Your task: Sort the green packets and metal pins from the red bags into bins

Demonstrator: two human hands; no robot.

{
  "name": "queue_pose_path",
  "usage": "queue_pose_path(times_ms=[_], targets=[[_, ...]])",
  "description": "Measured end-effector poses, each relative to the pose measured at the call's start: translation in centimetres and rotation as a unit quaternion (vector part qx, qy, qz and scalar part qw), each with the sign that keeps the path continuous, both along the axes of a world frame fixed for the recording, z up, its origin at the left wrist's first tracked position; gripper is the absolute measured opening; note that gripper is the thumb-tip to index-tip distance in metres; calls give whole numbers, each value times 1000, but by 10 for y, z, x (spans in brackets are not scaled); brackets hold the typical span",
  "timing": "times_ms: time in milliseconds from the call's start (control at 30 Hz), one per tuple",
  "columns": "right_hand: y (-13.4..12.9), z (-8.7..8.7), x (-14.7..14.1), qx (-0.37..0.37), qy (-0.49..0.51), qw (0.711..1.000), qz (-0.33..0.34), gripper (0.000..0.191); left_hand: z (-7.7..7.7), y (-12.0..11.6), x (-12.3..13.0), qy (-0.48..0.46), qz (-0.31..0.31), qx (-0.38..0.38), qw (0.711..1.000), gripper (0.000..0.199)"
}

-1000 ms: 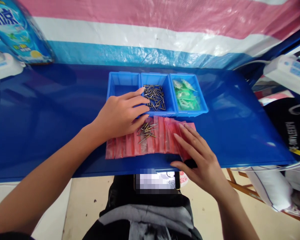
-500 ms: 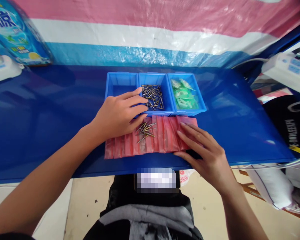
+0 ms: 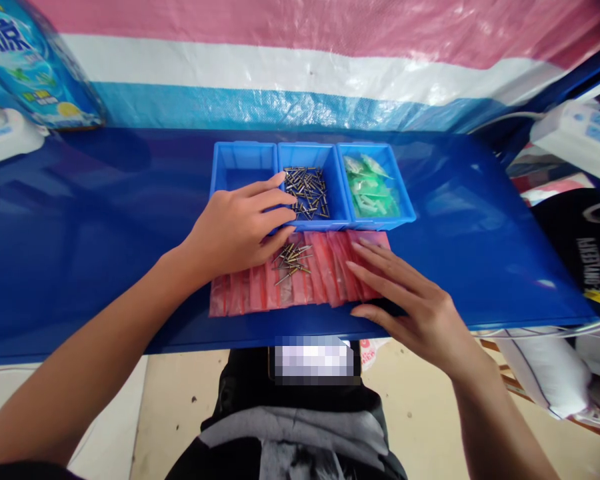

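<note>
A row of overlapping red plastic bags (image 3: 275, 293) lies along the front of the blue table. On top of the bags rests a small heap of rivets (image 3: 293, 260). My left hand (image 3: 240, 230) is open over the front of the left and middle blue bins, its fingertips by the middle bin (image 3: 337, 193), which holds many more rivets (image 3: 307, 190). With fingers stretched out and apart, my right hand (image 3: 410, 293) lies on the bags at the right end of the row. The right bin (image 3: 403, 200) contains green-and-clear plastic packets (image 3: 373, 187).
Behind the left hand stands the left bin (image 3: 245, 157). A blue detergent bag (image 3: 40, 73) and a white plug device (image 3: 7, 133) are at the far left. A white power strip (image 3: 580, 137) hangs at the right, above a black item with lettering (image 3: 570, 240).
My right hand has slid slightly left, and the bags under it sit a little further left, more bunched. My left hand stays in place.
</note>
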State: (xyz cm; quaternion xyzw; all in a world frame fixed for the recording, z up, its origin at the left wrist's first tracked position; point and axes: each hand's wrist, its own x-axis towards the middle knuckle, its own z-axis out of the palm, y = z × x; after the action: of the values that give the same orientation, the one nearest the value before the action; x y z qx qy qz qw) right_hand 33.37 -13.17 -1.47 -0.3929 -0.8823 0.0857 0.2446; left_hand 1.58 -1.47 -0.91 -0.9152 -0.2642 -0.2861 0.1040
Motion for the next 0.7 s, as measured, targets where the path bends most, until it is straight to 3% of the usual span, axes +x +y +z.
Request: queue_pose_path(times_ms=[133,233,333,433,567,700], targets=[[22,33,-20,46,24,998,44,35,1,0,0,5,-3,-4,1000,14],[48,52,-49,56,-82,988,115,27,2,0,-1,9,-4,3,1000,14],[73,52,-77,36,-227,959,165,26,2,2,-3,14,-15,12,1000,13],[91,40,-88,58,-271,941,193,18,0,4,-5,19,-25,14,999,13],[101,25,-76,98,-195,946,241,22,0,4,-6,29,-24,-1,999,16],[100,16,-60,75,22,969,236,14,2,1,-4,25,-10,-2,1000,13]])
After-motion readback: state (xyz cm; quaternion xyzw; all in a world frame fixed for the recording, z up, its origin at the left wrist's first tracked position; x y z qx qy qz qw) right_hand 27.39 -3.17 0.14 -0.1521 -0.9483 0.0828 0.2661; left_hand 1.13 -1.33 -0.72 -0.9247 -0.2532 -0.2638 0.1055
